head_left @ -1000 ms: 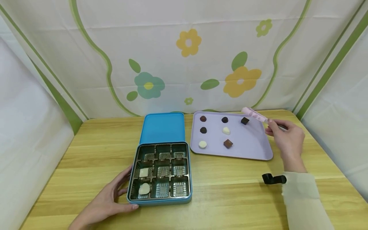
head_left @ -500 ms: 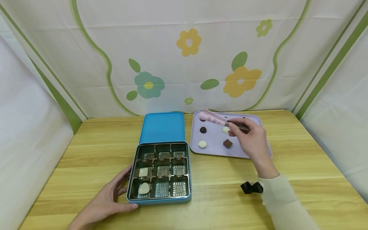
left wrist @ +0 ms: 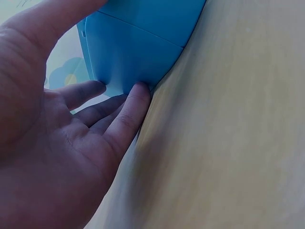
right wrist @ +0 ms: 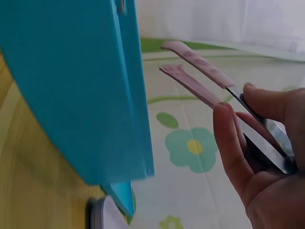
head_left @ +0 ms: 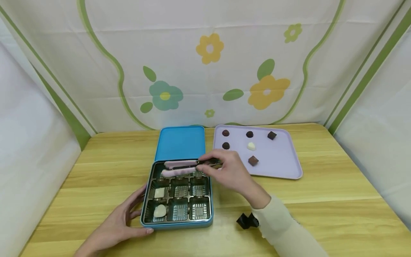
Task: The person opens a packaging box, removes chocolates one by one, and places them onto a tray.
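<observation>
My right hand (head_left: pixel 232 175) holds pink-tipped metal tongs (head_left: pixel 179 172) over the back row of a blue tin (head_left: pixel 179 225). The right wrist view shows the tong tips apart, with nothing between them. Inside the tin is a nine-section insert. One white square chocolate (head_left: pixel 159 193) lies in its left middle section, a white rounded chocolate (head_left: pixel 160 211) in the left front one. My left hand (head_left: pixel 115 226) rests at the tin's near left corner; in the left wrist view its fingertips touch the blue side wall.
A lilac tray (head_left: pixel 279 167) stands at the back right with several chocolates, among them a dark diamond-shaped one (head_left: pixel 272 135) and a white one (head_left: pixel 251 146). The blue lid (head_left: pixel 181 144) lies behind the tin. A black fitting (head_left: pixel 247 221) sticks out from my right sleeve.
My right hand has carried the tongs leftward from the tray's far right to above the tin. It now covers the tray's near left corner. My left hand and the tin stay put.
</observation>
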The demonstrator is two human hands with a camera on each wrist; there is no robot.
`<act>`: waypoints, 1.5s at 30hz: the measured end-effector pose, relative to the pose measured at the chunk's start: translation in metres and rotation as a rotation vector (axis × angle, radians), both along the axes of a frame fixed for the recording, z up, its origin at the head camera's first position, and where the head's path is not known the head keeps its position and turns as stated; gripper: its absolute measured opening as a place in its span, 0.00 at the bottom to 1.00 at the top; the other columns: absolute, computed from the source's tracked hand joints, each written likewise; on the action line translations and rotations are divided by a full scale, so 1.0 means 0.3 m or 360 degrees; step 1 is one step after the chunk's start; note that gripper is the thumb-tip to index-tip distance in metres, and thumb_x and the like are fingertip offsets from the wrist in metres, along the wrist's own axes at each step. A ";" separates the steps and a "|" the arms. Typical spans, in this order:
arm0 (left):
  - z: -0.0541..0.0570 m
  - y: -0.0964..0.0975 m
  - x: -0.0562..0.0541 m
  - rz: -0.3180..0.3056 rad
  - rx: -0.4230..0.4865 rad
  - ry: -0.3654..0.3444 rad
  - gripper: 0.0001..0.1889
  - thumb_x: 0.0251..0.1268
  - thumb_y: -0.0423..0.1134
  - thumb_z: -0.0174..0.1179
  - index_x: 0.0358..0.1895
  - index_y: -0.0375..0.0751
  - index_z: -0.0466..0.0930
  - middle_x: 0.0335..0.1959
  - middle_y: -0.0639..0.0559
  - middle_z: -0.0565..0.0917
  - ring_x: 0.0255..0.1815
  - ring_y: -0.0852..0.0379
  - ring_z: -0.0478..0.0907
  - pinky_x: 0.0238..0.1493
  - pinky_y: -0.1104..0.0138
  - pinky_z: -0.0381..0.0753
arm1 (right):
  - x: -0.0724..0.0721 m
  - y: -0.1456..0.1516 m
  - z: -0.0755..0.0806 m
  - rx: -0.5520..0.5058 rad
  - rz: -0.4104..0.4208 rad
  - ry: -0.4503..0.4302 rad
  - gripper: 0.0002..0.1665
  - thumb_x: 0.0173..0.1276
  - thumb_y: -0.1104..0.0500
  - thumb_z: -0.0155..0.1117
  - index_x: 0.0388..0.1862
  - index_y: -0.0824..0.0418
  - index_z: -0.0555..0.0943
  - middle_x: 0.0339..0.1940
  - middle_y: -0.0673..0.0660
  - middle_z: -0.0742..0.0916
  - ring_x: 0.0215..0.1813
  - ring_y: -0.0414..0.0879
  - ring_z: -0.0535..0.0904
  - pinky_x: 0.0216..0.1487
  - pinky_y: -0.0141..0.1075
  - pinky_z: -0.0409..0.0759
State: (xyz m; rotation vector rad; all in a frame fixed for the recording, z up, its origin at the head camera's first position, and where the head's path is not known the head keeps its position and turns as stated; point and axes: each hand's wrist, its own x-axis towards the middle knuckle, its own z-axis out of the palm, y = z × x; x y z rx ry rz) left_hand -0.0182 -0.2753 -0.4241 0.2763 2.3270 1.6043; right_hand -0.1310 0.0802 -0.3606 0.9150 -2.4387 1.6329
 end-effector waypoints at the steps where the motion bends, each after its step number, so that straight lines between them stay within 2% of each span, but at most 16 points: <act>1: -0.001 0.001 0.000 -0.0004 0.0001 0.0005 0.60 0.57 0.38 0.82 0.89 0.55 0.50 0.87 0.33 0.57 0.72 0.84 0.66 0.67 0.76 0.80 | 0.004 -0.014 0.000 0.0030 0.0039 0.0054 0.10 0.70 0.59 0.78 0.48 0.59 0.92 0.42 0.52 0.94 0.42 0.40 0.90 0.44 0.34 0.89; 3: -0.002 0.002 0.000 -0.0009 -0.0003 0.0020 0.60 0.58 0.38 0.82 0.89 0.54 0.50 0.87 0.32 0.57 0.73 0.84 0.66 0.67 0.76 0.80 | 0.011 -0.037 0.000 0.0071 0.0113 0.0129 0.10 0.69 0.59 0.79 0.47 0.58 0.92 0.41 0.51 0.94 0.43 0.37 0.87 0.46 0.33 0.88; 11: 0.000 -0.002 0.001 -0.0004 0.0001 0.0045 0.60 0.57 0.37 0.82 0.89 0.52 0.51 0.86 0.30 0.58 0.72 0.84 0.67 0.66 0.76 0.81 | 0.024 -0.088 0.012 0.0272 0.0300 0.0192 0.09 0.70 0.58 0.79 0.46 0.60 0.92 0.39 0.52 0.93 0.34 0.33 0.78 0.35 0.27 0.81; 17: -0.008 -0.002 0.003 -0.0030 0.0052 0.0029 0.59 0.58 0.35 0.81 0.89 0.52 0.50 0.86 0.28 0.57 0.72 0.81 0.68 0.67 0.75 0.81 | 0.028 -0.132 0.042 0.0471 0.0334 0.0199 0.11 0.70 0.56 0.79 0.48 0.59 0.92 0.40 0.52 0.93 0.32 0.33 0.78 0.35 0.25 0.80; 22: -0.017 -0.004 0.007 -0.0059 0.0089 0.0041 0.59 0.60 0.33 0.80 0.89 0.52 0.50 0.85 0.28 0.57 0.73 0.79 0.69 0.66 0.75 0.81 | 0.023 -0.180 0.075 0.0658 0.0364 0.0206 0.12 0.71 0.54 0.78 0.48 0.59 0.92 0.42 0.52 0.93 0.34 0.34 0.80 0.36 0.24 0.79; 28: -0.017 -0.009 0.007 -0.0058 0.0098 0.0066 0.58 0.59 0.33 0.80 0.89 0.53 0.50 0.85 0.29 0.58 0.74 0.79 0.68 0.67 0.76 0.81 | 0.011 -0.243 0.109 0.0830 0.0390 0.0147 0.09 0.73 0.53 0.77 0.45 0.57 0.92 0.41 0.49 0.93 0.37 0.34 0.81 0.37 0.23 0.80; 32: -0.017 -0.007 0.004 -0.0064 0.0098 0.0068 0.59 0.60 0.33 0.80 0.89 0.54 0.50 0.86 0.30 0.57 0.74 0.79 0.68 0.67 0.75 0.81 | 0.011 -0.261 0.115 0.0924 0.0423 0.0189 0.09 0.75 0.53 0.74 0.46 0.56 0.92 0.42 0.49 0.93 0.38 0.35 0.82 0.39 0.24 0.80; 37: -0.019 -0.002 0.006 -0.0066 0.0091 0.0066 0.59 0.60 0.34 0.80 0.89 0.52 0.50 0.86 0.29 0.57 0.74 0.81 0.67 0.67 0.75 0.81 | 0.013 -0.245 0.106 0.0847 0.0435 0.0220 0.07 0.77 0.55 0.73 0.44 0.57 0.93 0.41 0.51 0.94 0.36 0.34 0.81 0.39 0.24 0.79; 41: -0.020 -0.006 0.006 -0.0067 0.0095 0.0093 0.59 0.60 0.33 0.80 0.89 0.52 0.50 0.85 0.28 0.58 0.74 0.80 0.68 0.67 0.75 0.81 | 0.014 -0.221 0.092 0.0711 0.0402 0.0184 0.06 0.76 0.56 0.73 0.42 0.56 0.93 0.37 0.50 0.93 0.31 0.35 0.77 0.33 0.25 0.77; 45: -0.019 -0.009 0.006 -0.0056 0.0081 0.0103 0.59 0.59 0.33 0.80 0.89 0.52 0.50 0.85 0.29 0.59 0.73 0.79 0.69 0.66 0.75 0.82 | 0.015 -0.200 0.076 0.0597 0.0344 0.0133 0.05 0.75 0.57 0.74 0.42 0.57 0.93 0.37 0.50 0.93 0.29 0.33 0.76 0.33 0.26 0.77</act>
